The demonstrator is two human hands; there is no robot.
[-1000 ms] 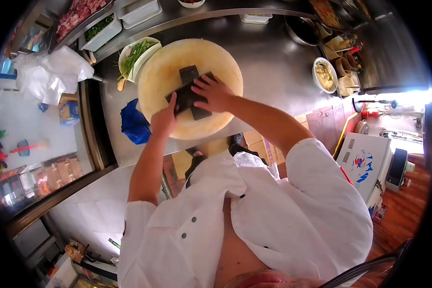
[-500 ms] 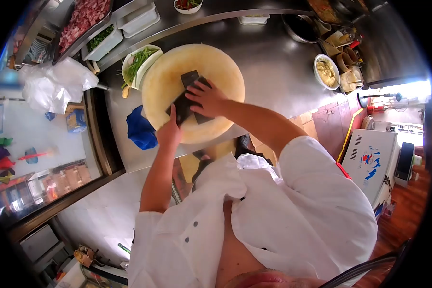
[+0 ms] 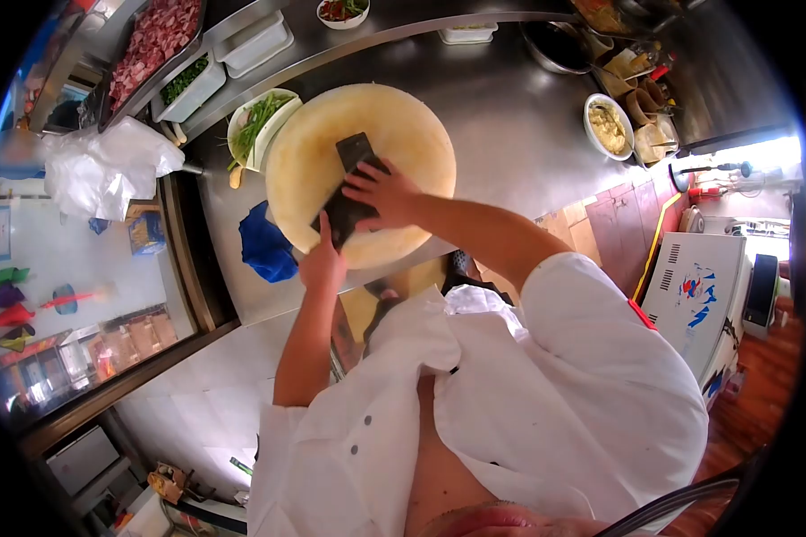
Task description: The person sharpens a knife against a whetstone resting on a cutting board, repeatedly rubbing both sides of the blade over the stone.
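A round pale chopping block (image 3: 300, 134) stands on the steel counter. On it lies a dark rectangular slab (image 3: 356, 150), partly covered by a second dark, broad blade-like piece (image 3: 339, 224). My left hand (image 3: 322, 262), at the block's near edge, is closed on the lower end of the upper dark piece, one finger stretched along it. My right hand (image 3: 385, 195) lies with spread fingers on top of that same piece, pressing it against the slab. Whether the upper piece has a handle is hidden by my left hand.
Left of the block are a blue cloth (image 3: 265, 243) and a bowl of green stalks (image 3: 258, 130). A bowl of yellowish food (image 3: 607, 128) is at the right. Trays of meat (image 3: 157, 45) and chopped greens (image 3: 186, 82) stand at the upper left.
The upper dark piece has turned steeper and come nearer to my body on the slab. My left hand has moved down and slightly right with it; my right hand stays on top.
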